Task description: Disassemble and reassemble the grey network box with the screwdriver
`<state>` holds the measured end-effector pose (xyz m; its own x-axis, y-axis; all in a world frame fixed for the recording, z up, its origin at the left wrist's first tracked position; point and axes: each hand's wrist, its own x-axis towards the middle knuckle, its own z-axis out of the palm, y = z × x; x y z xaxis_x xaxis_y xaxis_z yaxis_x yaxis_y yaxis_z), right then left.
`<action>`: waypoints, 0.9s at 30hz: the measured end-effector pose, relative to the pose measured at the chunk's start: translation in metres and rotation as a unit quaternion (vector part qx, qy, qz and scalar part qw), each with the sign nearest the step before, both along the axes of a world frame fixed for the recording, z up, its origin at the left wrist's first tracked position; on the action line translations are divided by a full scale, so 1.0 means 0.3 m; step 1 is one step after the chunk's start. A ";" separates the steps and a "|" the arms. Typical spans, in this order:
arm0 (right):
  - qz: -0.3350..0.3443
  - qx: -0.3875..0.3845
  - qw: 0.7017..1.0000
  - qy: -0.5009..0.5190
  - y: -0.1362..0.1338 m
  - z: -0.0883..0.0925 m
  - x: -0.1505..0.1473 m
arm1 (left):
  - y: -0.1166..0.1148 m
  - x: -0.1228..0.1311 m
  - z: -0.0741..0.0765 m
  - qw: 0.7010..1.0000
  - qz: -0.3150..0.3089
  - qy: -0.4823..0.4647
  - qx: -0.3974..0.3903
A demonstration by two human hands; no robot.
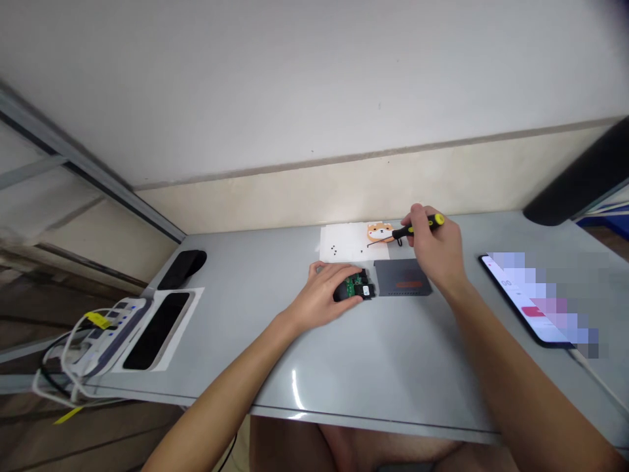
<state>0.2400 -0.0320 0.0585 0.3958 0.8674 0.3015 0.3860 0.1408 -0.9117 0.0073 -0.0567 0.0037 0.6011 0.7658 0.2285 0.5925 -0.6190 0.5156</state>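
Observation:
My left hand (330, 290) rests on the grey table (373, 367), fingers curled over a small black device with a green circuit board (356, 287). Just to its right lies a dark grey cover with an orange stripe (403, 277). My right hand (435, 249) is closed around a black and yellow screwdriver (419, 226), whose tip points left toward a white sheet of paper (346, 242). Small dark screws (334, 249) lie on that sheet. An orange and white dog-shaped item (379, 231) sits on the sheet's right end.
A phone (528, 301) with a lit screen lies at the right. A power strip (105, 331) with cables sits at the left edge, beside two black oblong objects (156, 328), (183, 267). A dark cylindrical shape (580, 180) stands at the back right.

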 end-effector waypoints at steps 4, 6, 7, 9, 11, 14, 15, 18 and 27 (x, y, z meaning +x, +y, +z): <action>-0.003 0.030 1.000 0.008 -0.009 0.009 -0.003 | 0.002 -0.002 -0.004 1.000 -0.005 -0.005 0.010; -0.002 0.039 0.999 0.012 -0.013 0.014 -0.005 | 0.004 -0.003 -0.006 1.000 -0.008 -0.007 0.014; 0.000 0.042 0.999 0.015 -0.016 0.017 -0.007 | 0.004 -0.003 -0.007 1.000 -0.008 -0.007 0.014; 0.005 0.042 0.999 0.028 -0.020 0.024 -0.010 | 0.005 -0.004 -0.008 1.000 -0.004 -0.003 0.012; 0.008 0.037 0.998 0.045 -0.025 0.034 -0.015 | 0.005 -0.004 -0.008 1.000 0.000 0.002 0.012; 0.010 0.028 0.998 0.060 -0.034 0.048 -0.023 | 0.005 -0.003 -0.006 1.000 0.000 0.003 0.014; 0.010 0.026 0.998 0.061 -0.036 0.052 -0.026 | 0.005 -0.003 -0.005 1.000 -0.001 0.002 0.014; 0.005 0.024 0.998 0.055 -0.044 0.062 -0.032 | 0.004 -0.001 -0.002 1.000 -0.003 -0.003 0.011; 0.004 0.025 0.999 0.040 -0.047 0.064 -0.036 | 0.004 0.000 0.002 1.000 0.000 0.010 0.014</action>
<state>0.2293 -0.0461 0.0778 0.4142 0.8549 0.3123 0.3103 0.1899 -0.9315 0.0072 -0.0555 0.0044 0.6054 0.7597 0.2373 0.6035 -0.6326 0.4854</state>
